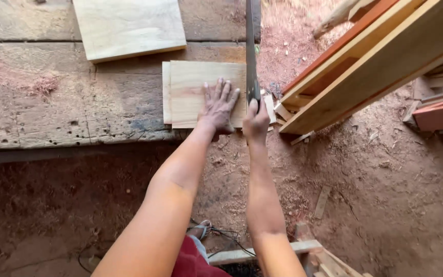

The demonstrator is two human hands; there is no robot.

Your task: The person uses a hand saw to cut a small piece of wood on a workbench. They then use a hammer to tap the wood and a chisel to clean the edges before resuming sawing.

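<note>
**Saw at the board's edge**

Head view: red dirt floor (385, 205) strewn with sawdust; a worn bench (52, 102) fills ten o'clock; a pale board (190, 92) lies on its right end, a larger panel (129, 25) at twelve; the left hand (220, 106) presses flat, fingers spread, on the board; the right hand (256, 122) is closed round the handle of a saw (251, 51), blade running toward twelve along the board's right edge; planks (365, 61) lean at two o'clock.
</note>
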